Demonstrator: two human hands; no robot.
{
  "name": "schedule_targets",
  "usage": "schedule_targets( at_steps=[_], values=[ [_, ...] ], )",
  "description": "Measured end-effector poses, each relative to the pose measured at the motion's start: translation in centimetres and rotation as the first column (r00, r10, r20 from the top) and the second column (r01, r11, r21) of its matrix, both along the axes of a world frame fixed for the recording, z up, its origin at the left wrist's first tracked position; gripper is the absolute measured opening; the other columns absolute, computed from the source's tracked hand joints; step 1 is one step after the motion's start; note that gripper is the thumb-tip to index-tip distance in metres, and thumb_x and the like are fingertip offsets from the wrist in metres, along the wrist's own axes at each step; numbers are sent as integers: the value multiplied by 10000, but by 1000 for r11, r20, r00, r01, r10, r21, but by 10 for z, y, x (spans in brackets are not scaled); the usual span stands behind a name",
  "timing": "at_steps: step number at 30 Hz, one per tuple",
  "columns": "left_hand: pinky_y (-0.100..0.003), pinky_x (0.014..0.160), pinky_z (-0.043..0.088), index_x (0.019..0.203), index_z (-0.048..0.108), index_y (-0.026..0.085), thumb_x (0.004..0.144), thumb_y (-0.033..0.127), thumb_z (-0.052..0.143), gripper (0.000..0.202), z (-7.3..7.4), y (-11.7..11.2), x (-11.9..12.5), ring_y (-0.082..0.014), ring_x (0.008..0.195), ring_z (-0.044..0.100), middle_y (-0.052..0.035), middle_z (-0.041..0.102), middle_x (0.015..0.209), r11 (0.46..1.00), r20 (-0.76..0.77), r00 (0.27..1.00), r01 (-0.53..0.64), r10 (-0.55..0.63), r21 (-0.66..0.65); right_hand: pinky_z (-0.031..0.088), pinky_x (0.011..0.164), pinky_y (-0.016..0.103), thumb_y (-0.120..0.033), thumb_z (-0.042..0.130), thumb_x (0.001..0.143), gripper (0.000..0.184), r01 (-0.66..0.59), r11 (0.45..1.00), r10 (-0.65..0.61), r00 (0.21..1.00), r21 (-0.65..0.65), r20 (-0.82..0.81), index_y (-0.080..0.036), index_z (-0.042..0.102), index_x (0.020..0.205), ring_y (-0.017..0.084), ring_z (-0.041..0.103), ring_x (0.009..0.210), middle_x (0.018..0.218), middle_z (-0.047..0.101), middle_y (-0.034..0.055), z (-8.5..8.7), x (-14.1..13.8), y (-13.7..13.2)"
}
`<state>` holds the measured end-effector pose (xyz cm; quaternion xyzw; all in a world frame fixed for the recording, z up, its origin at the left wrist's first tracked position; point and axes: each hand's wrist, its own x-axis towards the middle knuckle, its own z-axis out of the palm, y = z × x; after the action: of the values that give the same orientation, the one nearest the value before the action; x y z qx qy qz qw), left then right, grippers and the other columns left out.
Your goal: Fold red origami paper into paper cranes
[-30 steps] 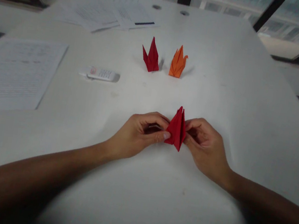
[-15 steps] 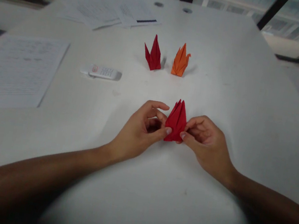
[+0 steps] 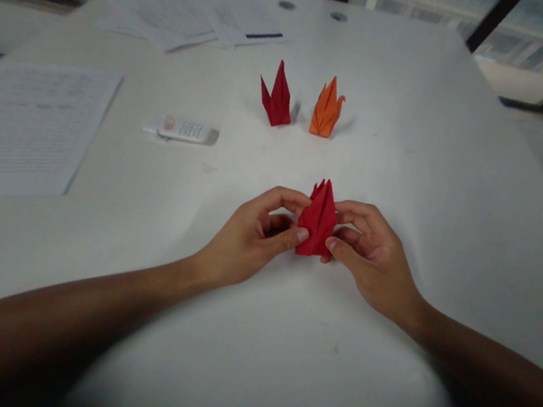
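Observation:
A red origami crane (image 3: 318, 223), with its points upward, is held between my two hands just over the table. My left hand (image 3: 260, 232) pinches its left lower side, thumb in front and the fingers behind or along the edge. On the other side, my right hand (image 3: 370, 251) grips the lower right corner with the thumb in front; its forefinger reaches to the upper right edge. Some fingertips are hidden behind the paper. Beyond the hands stand a dark red origami crane (image 3: 280, 100) and an orange origami crane (image 3: 326, 111), apart from each other.
To the left lies a white correction-tape-like item (image 3: 185, 130) in a clear cap. A printed stack of paper (image 3: 29, 129) rests at the far left, and more printed sheets (image 3: 177, 12) overlap at the back. The white table (image 3: 439, 119) has two round holes near its far edge.
My right forefinger has straightened and moved up to the crane's upper right edge. The left forefinger now bends in against its left side. The paper's front looks wider.

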<state>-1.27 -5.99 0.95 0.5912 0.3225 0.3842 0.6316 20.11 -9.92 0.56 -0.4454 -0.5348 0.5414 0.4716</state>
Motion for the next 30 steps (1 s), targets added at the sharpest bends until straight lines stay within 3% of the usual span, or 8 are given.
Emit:
schedule_targets(
  at_steps=[12,16,22,30],
  values=[
    [-291,845,578,1171,631,190,1003,293,635,198,3,2,-4,-164,966,688,-62,685,1127,1000,-38,999,25,-24,14,592,683,294,-225,702,928,242,-2,1000,2,999,-23,-36,-272,583,1134,128,682,771,1105,675,14,2,-2,1],
    [-296,817,567,1146,605,202,963,304,701,230,4,-1,-4,-173,941,697,-40,702,1012,999,-45,998,50,-51,-18,581,741,300,-222,705,933,171,-16,998,14,1000,-58,-22,-247,568,1032,138,688,789,925,695,-9,3,-1,1],
    [-286,767,559,1039,598,176,895,284,778,254,6,-2,0,-165,887,693,-32,701,952,999,-78,996,46,-48,-30,570,744,289,-257,717,939,126,-7,999,7,1000,-49,4,-234,612,1005,139,676,802,923,702,-1,3,0,1],
    [-319,824,572,1044,641,178,929,256,724,162,0,-4,-1,-170,903,682,-49,689,1023,992,-140,990,27,-10,123,569,801,321,-283,731,934,117,20,1000,-20,999,3,40,-250,633,989,175,688,889,956,707,10,-2,0,1]
  ],
)
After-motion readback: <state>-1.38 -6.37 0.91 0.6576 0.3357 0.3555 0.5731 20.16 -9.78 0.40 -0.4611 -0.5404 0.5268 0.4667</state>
